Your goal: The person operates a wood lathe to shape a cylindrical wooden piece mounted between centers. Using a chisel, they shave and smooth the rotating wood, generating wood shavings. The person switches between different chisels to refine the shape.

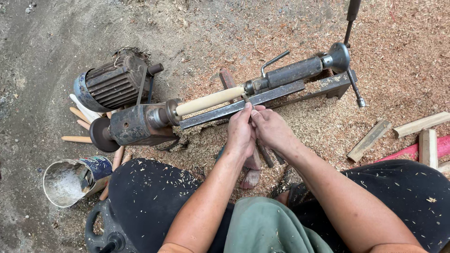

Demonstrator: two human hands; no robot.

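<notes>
Near me, my left hand (241, 133) and right hand (271, 127) were both closed around a thin turning tool (247, 101); its tip met the pale wooden stick (209, 100) held in the lathe (225, 103); I think shaping was under way; next needed a steady slide along the bar; farther off sat the motor (112, 82).

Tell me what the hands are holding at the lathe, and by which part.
Both the left hand and right hand pinch a thin dark metal turning tool near its front end, against the grey steel rest bar.
</notes>
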